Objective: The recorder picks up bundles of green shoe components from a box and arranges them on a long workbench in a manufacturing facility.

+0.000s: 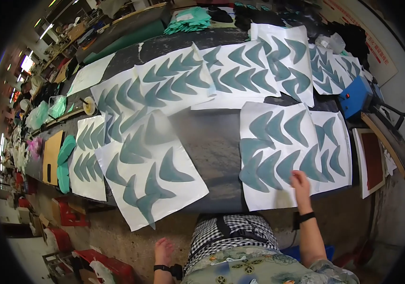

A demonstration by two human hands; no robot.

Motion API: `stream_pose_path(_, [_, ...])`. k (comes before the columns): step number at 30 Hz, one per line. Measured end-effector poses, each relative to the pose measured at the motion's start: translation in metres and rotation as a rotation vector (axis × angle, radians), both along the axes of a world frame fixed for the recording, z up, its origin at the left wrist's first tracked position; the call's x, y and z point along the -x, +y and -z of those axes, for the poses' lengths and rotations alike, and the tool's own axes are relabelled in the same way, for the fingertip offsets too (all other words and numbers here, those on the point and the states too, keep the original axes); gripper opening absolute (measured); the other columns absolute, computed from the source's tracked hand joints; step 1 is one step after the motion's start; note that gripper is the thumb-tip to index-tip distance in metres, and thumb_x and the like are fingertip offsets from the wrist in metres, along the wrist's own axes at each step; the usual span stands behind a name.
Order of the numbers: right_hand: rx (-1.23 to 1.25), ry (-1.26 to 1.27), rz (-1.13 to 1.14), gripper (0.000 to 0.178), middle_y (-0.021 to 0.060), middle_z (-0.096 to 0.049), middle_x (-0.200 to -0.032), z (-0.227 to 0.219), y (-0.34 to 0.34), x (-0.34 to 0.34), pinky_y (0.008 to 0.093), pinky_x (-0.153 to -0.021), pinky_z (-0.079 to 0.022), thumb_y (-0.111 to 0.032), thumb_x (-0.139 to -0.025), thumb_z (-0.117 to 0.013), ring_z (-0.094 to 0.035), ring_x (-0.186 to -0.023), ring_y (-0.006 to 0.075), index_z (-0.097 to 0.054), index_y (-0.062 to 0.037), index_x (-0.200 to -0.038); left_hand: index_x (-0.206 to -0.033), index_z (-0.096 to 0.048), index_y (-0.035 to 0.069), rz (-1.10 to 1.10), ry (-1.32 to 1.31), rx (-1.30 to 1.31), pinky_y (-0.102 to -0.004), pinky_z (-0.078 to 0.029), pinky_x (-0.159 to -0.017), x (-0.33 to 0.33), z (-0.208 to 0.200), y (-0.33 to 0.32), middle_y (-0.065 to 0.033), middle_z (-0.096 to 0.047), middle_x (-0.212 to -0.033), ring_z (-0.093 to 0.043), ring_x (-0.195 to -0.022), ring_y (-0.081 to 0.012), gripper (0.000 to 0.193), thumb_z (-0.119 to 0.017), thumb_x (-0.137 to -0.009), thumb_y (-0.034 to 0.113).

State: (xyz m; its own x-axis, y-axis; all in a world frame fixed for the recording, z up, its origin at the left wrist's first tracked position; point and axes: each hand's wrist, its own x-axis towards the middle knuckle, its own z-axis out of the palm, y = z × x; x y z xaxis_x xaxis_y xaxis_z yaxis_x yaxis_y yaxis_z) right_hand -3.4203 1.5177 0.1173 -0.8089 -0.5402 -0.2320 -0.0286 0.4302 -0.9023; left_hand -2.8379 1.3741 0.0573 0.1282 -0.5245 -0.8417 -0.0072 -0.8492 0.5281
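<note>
Over the front right of the dark table, my right hand [301, 187] hovers at a white sheet [259, 201] with rows of teal fin-shaped pieces. Its fingers are curled together beside one teal fin-shaped piece [284, 166]; whether they grip anything is hidden. My left hand [164, 249] is slightly blurred below the table's front edge, apart from everything, fingers loosely spread and holding nothing visible. To the left, another white sheet [188, 193] lies askew with larger-looking teal fins, one of them overhanging its lower edge.
More sheets of teal fins [174, 78] cover the back of the table. A bare strip of table [209, 146] runs between the front sheets. A blue box-shaped device [355, 97] stands at the right. Stacked green pieces [188, 20] lie at the far side; a red stool [110, 262] stands lower left.
</note>
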Motion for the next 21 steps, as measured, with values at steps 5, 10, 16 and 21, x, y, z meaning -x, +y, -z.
stream_pose_path(5, [-0.103,-0.229,-0.433,0.05,0.017,-0.067,-0.108,0.048,-0.14,-0.11,0.0364,-0.085,-0.051,-0.036,-0.089,-0.065,-0.065,-0.098,0.0268,-0.056,-0.0019,-0.124,-0.13,-0.042,0.019,-0.181,-0.039,0.138,-0.0439,-0.049,-0.085,-0.056,0.006,-0.028,-0.0087,-0.054,-0.121,-0.053,-0.112,-0.0277,0.045,-0.063,-0.09,0.021])
stream_pose_path(10, [-0.309,-0.151,-0.475,0.056,0.0185,-0.067,-0.109,0.057,-0.222,-0.197,0.0389,-0.09,-0.048,-0.046,-0.084,-0.065,-0.064,-0.103,0.0325,-0.058,-0.0042,-0.121,-0.142,-0.036,0.025,-0.311,-0.007,0.182,-0.0502,-0.027,-0.108,-0.115,0.007,-0.071,-0.0084,-0.032,-0.15,-0.029,-0.138,-0.0302,0.064,-0.066,-0.088,0.04])
stream_pose_path(16, [-0.467,0.025,-0.652,0.048,0.0221,-0.065,-0.101,0.052,-0.256,-0.227,0.043,-0.081,-0.047,-0.045,-0.089,-0.06,-0.062,-0.094,0.0373,-0.06,0.0002,-0.104,-0.145,-0.037,0.023,-0.188,0.029,0.241,-0.046,-0.025,-0.11,-0.147,0.011,-0.139,-0.0082,-0.037,-0.149,-0.033,-0.136,-0.027,0.065,-0.065,-0.089,0.042])
stream_pose_path(21, [-0.245,-0.03,-0.496,0.041,0.0234,-0.062,-0.096,0.071,-0.245,-0.243,0.0439,-0.079,-0.045,-0.039,-0.092,-0.057,-0.06,-0.092,0.0382,-0.057,0.0017,-0.099,-0.13,-0.046,0.019,-0.078,-0.003,0.176,-0.0367,-0.046,-0.082,-0.126,0.009,-0.178,-0.005,-0.058,-0.104,-0.056,-0.095,-0.0208,0.046,-0.065,-0.09,0.035])
